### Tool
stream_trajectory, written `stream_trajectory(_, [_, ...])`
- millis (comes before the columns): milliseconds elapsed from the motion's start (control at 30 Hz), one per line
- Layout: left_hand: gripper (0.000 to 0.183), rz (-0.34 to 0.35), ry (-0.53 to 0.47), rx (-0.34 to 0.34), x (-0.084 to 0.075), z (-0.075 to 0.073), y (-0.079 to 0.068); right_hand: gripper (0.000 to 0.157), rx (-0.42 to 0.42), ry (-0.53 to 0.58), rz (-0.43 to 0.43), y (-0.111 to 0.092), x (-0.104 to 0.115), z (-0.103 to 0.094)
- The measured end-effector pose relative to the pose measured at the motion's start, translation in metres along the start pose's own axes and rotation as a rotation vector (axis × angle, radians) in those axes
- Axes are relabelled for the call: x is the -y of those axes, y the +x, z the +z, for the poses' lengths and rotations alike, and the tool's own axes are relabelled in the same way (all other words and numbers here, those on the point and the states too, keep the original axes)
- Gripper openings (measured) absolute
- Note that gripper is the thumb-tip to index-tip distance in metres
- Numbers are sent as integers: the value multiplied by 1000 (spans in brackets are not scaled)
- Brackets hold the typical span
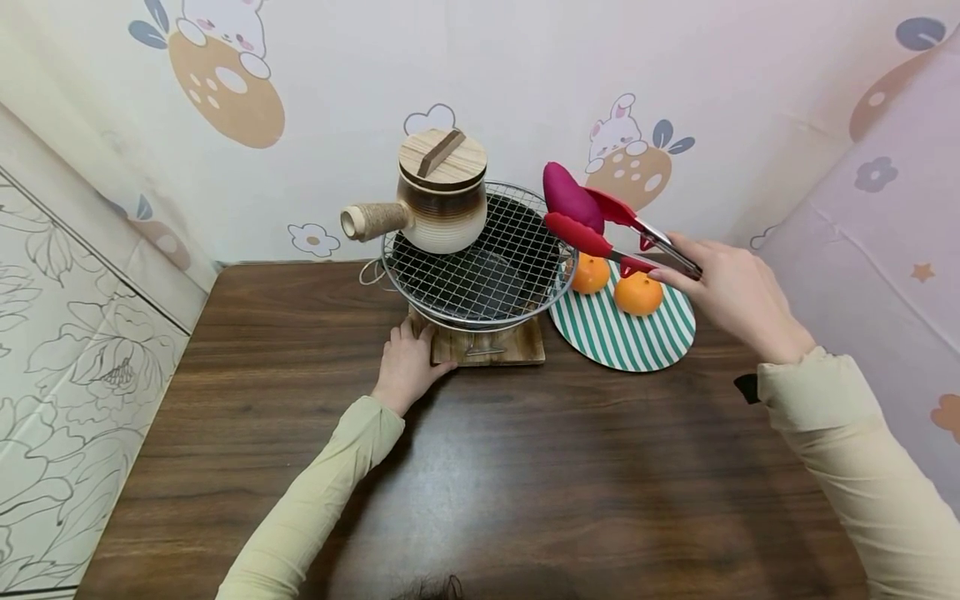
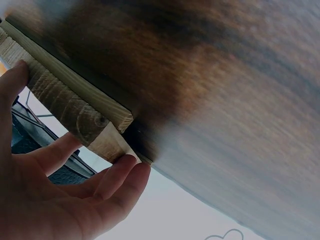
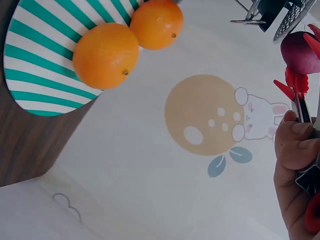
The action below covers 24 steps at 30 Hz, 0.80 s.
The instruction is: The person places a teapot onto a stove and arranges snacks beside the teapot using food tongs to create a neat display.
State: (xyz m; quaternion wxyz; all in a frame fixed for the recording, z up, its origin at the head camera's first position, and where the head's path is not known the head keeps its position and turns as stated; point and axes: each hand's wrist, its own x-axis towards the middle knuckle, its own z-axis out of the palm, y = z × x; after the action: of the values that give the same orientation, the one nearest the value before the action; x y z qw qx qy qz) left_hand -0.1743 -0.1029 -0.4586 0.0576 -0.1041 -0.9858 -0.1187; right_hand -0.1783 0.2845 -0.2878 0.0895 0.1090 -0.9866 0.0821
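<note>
My right hand (image 1: 738, 287) grips red-tipped metal tongs (image 1: 667, 250). Between the tongs' red tips is a purple sweet potato (image 1: 570, 198), held above the right rim of a round wire grill rack (image 1: 495, 275). In the right wrist view the same sweet potato (image 3: 300, 52) shows at the right edge, with the tongs in my fingers (image 3: 295, 150). My left hand (image 1: 406, 367) holds the left side of the wooden board (image 1: 517, 346) under the grill. In the left wrist view, thumb and fingertips (image 2: 122, 175) lie along the board's edges (image 2: 70, 107).
A ceramic pot (image 1: 444, 217) with a wooden lid and a rope-wrapped handle stands on the rack's left part. To the right, two oranges (image 1: 638, 294) rest on a green-striped round mat (image 1: 637, 350). A patterned curtain (image 1: 517, 100) hangs behind the brown table (image 1: 465, 483).
</note>
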Motion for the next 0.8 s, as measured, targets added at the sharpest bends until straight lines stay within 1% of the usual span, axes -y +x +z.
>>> stream_trajectory(233, [78,4,-6,-11,0,0,0,70,58,-36,1,12,12,-6])
stream_trajectory(367, [77,4,-10,-12,0,0,0,72,87,-71,-27,20,18,-9])
stream_trajectory(533, [77,9,-8,-16,0,0,0,71,79,-89,-70,28,25,-8])
stream_trajectory(800, [77,6,-7,-13,-1,0,0,70,68,-84,-97,37,35,-7])
